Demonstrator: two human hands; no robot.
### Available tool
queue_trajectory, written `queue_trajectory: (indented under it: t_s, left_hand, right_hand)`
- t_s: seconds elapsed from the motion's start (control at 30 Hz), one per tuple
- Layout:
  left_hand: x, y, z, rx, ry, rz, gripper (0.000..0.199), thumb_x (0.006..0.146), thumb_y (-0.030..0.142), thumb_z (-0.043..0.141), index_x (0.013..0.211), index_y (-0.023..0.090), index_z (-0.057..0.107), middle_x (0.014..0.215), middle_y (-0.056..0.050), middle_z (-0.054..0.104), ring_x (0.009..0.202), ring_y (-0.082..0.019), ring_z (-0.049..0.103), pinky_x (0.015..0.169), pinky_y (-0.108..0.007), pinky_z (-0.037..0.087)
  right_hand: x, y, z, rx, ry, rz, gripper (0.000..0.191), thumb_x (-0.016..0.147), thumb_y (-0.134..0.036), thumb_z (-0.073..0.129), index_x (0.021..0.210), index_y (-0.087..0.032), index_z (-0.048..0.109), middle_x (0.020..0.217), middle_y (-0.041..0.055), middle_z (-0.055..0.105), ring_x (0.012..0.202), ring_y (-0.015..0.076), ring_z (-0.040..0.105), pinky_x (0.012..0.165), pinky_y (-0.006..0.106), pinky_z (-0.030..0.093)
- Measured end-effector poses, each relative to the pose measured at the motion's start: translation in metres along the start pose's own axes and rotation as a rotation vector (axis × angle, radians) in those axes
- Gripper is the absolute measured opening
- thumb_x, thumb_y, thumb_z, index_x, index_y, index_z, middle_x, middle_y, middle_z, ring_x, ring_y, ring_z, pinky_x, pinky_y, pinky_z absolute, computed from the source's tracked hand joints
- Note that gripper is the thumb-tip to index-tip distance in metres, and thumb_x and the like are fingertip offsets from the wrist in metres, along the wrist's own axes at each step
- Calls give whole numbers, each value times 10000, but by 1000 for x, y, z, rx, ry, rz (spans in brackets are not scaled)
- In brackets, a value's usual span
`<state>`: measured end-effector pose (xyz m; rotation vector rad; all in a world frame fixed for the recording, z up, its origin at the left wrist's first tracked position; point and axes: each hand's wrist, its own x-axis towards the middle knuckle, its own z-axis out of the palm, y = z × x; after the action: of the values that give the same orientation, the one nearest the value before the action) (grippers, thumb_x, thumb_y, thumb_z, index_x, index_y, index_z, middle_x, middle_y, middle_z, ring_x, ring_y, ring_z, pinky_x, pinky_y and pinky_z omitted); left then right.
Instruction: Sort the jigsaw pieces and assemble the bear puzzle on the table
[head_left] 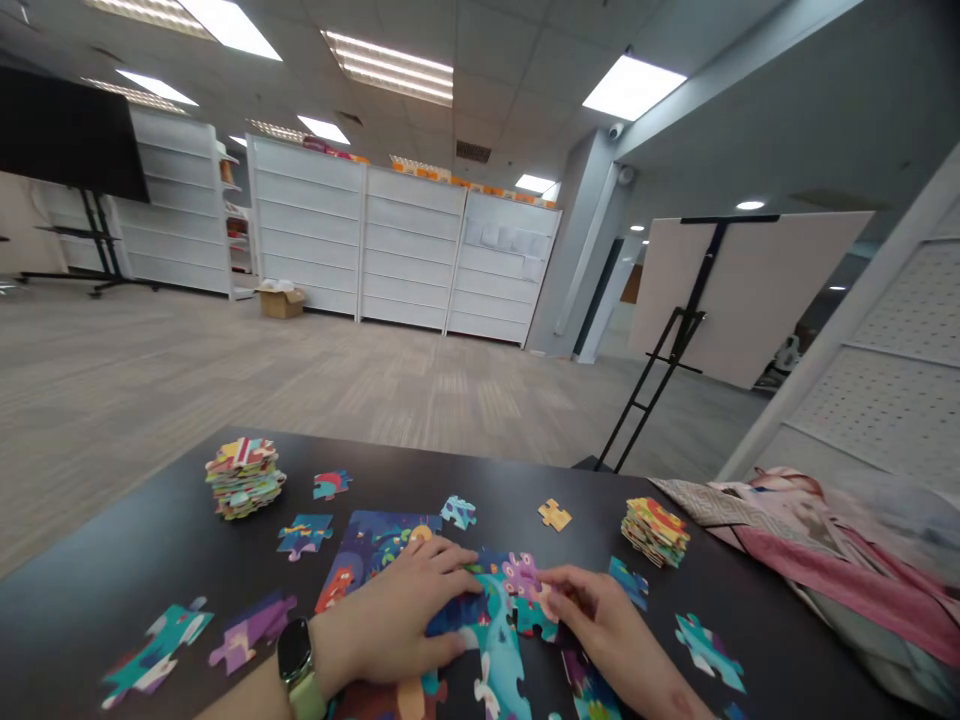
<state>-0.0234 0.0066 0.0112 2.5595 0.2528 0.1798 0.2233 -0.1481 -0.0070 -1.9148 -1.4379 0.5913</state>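
Observation:
A partly joined jigsaw puzzle (499, 640) with a blue and teal picture lies on the dark table (420, 470) in front of me. My left hand (405, 610) rests flat over its left part with fingers spread, hiding some of the picture. At the puzzle's right side, my right hand (600, 615) pinches the edge of a purple and teal puzzle piece (523, 574) between thumb and fingers. That piece touches the joined part; whether it is fully locked in I cannot tell. Just beyond lie a light blue piece (458, 512) and a yellow piece (555, 515).
Stacks of puzzle pieces stand at the left (244, 478) and right (655, 531). Loose pieces lie around the puzzle, including a teal one (709, 648) and a purple one (251, 632). A pink cloth bundle (832, 560) covers the table's right edge. An easel (675, 350) stands behind.

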Motion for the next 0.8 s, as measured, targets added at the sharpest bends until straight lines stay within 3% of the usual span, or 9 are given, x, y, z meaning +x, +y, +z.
queue_trajectory:
  t_s: [0.13, 0.33, 0.57, 0.8]
  left_hand:
    - [0, 3, -1, -1, -13, -12, 480, 854, 321, 694, 1325, 326, 598, 1499, -62, 504, 1380, -354, 432, 1169, -620, 264]
    - [0, 2, -1, -5, 5, 12, 476, 842, 309, 706, 1308, 314, 609, 1478, -69, 525, 1369, -344, 446, 1176, -595, 266]
    - [-1, 3, -2, 5, -6, -6, 466, 857, 320, 687, 1315, 303, 602, 1478, -79, 518, 1374, -353, 436, 1176, -615, 250]
    - [2, 13, 7, 41, -7, 94, 652, 815, 243, 696, 1414, 398, 492, 1531, -16, 457, 1363, -349, 417, 1152, -598, 300]
  right_hand:
    - [-1, -1, 0, 50, -8, -17, 352, 923, -439, 529, 1018, -207, 776, 903, 50, 760, 842, 238, 671, 746, 303, 497]
    - [-1, -12, 11, -182, 47, -52, 253, 904, -359, 563, 911, -223, 777, 750, 24, 705, 649, 187, 603, 619, 283, 439]
    - [-3, -17, 13, -280, 74, -95, 261, 953, -327, 520, 877, -231, 750, 779, 17, 659, 681, 176, 589, 660, 281, 424]
    - [-1, -8, 14, -271, 63, -112, 209, 963, -299, 550, 889, -227, 731, 806, 4, 642, 700, 162, 590, 677, 260, 423]
